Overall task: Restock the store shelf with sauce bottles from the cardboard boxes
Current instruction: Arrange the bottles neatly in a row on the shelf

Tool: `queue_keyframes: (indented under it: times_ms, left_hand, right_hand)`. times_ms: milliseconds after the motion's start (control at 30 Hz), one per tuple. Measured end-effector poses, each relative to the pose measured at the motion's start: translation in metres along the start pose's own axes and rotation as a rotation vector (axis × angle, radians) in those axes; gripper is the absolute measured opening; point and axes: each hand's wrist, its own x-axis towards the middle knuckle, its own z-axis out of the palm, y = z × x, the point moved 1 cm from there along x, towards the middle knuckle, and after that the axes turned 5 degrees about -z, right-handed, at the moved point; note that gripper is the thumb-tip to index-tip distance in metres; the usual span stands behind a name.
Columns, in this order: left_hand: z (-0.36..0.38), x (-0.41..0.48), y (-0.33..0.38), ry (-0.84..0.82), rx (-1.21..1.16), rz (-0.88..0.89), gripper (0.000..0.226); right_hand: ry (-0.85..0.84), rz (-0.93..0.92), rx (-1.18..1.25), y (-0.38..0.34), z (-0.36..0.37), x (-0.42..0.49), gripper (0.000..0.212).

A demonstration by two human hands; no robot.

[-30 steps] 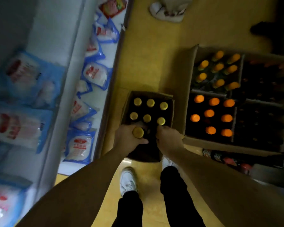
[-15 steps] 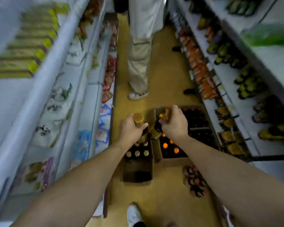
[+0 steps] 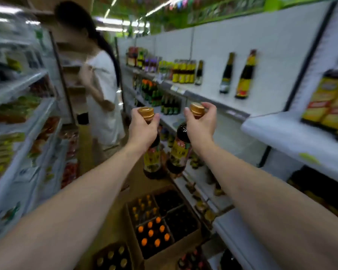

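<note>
Two sauce bottles are held up in a store aisle, one per hand. The left hand [image 3: 142, 129] grips the neck of the left bottle [image 3: 152, 162] just under its gold left cap [image 3: 146, 113]. The right hand [image 3: 201, 123] holds the right bottle [image 3: 179, 151] by the neck below the right cap [image 3: 197, 109], fingers curled round it. Both bottles hang cap-up with long axes close to vertical. The right one leans so that its base swings toward the left one; whether the two bases touch cannot be told. The store shelf [image 3: 213, 98] lies to the right of and beyond the hands, with a bare stretch beside two dark bottles [image 3: 226, 75] standing apart. The right hand is therefore the nearer and would probably place first, bottle kept upright. The cardboard box [image 3: 183, 248], holding orange-capped bottles [image 3: 150, 233], sits on the floor below the forearms. Each held bottle bears a yellow label, its writing too blurred to read. Another person [image 3: 103, 90] stands farther up the aisle.
</note>
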Motion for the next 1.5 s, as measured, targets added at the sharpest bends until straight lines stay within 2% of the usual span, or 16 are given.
queue_keyframes:
  times_ms: [133,367,533,700,833,1000,1333,1500]
  left_hand:
    - [0.050,-0.018,0.084,-0.084,-0.083,0.109,0.042]
    - [0.150,-0.091,0.201,-0.461,-0.261,0.256,0.040]
    - [0.212,-0.146,0.251,-0.673,-0.338,0.327,0.076]
    - [0.247,-0.220,0.302,-0.906,-0.400,0.409,0.056]
    - [0.282,-0.271,0.334,-0.998,-0.458,0.428,0.045]
    - [0.334,-0.328,0.357,-1.087,-0.495,0.437,0.052]
    - [0.452,-0.426,0.385,-1.158,-0.530,0.345,0.045]
    - [0.501,-0.450,0.392,-1.141,-0.511,0.310,0.047]
  right_hand:
    - [0.164,-0.087,-0.026,-0.062,-0.074,0.040,0.029]
    - [0.399,-0.235,-0.281,-0.143,-0.213,0.044,0.044]
    - [0.574,-0.240,-0.513,-0.175,-0.303,0.020,0.047]
    - [0.752,-0.231,-0.646,-0.202,-0.385,-0.011,0.044]
    - [0.847,-0.233,-0.703,-0.217,-0.443,-0.028,0.044]
    - [0.932,-0.236,-0.745,-0.220,-0.521,-0.030,0.045]
    - [0.927,-0.194,-0.799,-0.192,-0.675,0.003,0.043]
    - [0.917,-0.174,-0.779,-0.172,-0.730,0.022,0.043]
